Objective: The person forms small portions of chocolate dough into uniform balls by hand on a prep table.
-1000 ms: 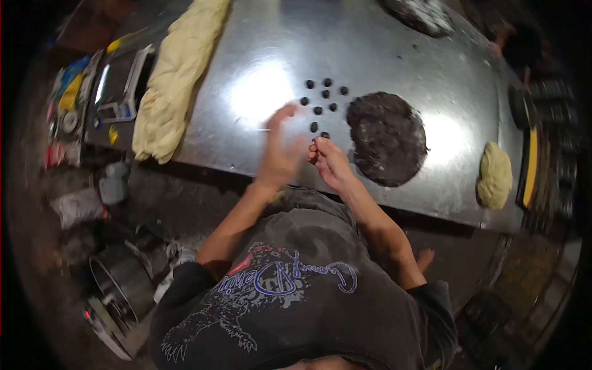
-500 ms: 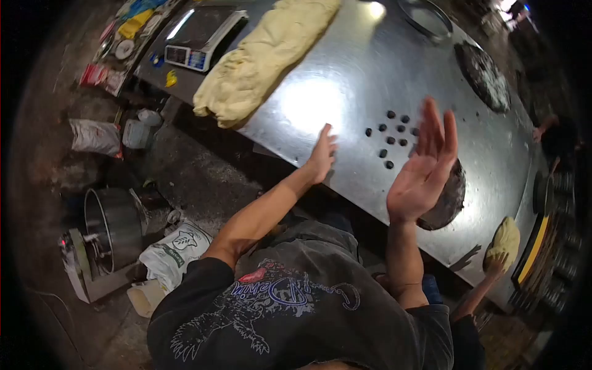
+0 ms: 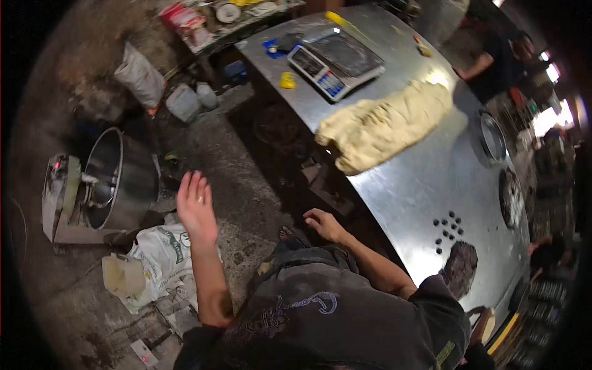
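Observation:
My left hand (image 3: pixel 198 208) is raised over the floor, empty, palm showing and fingers stretched out. It is nearest to the steel mixing bowl (image 3: pixel 126 179) of a machine and a white printed sack (image 3: pixel 163 256). My right hand (image 3: pixel 325 226) hangs beside the metal table (image 3: pixel 385 197), apart from its edge, with fingers loosely bent and nothing in them. On the table lies a long slab of pale dough (image 3: pixel 388 126). Several small dark balls (image 3: pixel 448 227) sit farther right, next to a dark lump (image 3: pixel 461 268) partly hidden by my shoulder.
A digital scale (image 3: pixel 336 61) stands on the table behind the dough. A round metal pan (image 3: pixel 492 137) and a dark floured mass (image 3: pixel 510 198) lie along the far edge. Plastic jugs (image 3: pixel 184 103) and a sack (image 3: pixel 140 77) stand on the floor. A person (image 3: pixel 502 65) is across the table.
My view and body have turned left, away from the table. Both hands have left the table area: the left is now raised over the floor, the right lower beside the table edge.

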The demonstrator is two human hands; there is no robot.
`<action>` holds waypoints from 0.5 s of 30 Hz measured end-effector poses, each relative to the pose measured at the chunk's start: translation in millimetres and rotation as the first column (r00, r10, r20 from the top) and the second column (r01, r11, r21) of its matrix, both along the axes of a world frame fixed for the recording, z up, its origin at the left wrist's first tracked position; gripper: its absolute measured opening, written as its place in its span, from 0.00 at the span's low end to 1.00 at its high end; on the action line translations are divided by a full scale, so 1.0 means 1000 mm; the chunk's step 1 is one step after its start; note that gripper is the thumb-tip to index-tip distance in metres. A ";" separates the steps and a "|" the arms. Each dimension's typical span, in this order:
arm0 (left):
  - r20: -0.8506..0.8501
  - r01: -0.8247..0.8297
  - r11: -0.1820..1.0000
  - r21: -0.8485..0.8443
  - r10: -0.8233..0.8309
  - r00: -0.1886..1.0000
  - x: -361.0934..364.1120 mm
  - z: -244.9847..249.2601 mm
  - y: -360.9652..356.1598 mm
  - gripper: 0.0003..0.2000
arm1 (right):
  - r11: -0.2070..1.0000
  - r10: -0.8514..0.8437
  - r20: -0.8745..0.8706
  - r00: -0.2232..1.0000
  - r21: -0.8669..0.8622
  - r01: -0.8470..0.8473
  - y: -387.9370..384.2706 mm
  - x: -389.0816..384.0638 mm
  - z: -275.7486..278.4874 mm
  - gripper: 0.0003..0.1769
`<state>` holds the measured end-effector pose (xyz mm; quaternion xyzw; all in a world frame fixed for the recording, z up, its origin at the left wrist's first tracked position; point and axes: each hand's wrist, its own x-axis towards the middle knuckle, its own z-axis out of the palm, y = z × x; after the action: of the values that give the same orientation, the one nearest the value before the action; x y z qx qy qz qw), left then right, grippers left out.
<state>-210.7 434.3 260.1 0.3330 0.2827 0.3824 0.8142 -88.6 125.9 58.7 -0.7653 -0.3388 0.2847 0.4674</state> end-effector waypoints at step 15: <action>-0.304 -0.366 0.925 -0.103 0.320 0.897 -0.048 -0.075 0.102 0.25 | 0.988 -0.144 -0.114 0.983 -0.066 0.137 0.267 0.162 0.011 0.25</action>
<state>-258.5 536.3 185.4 0.2632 0.4794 0.4453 0.7090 73.4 393.2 70.0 -0.7823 -0.2475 0.3053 0.4833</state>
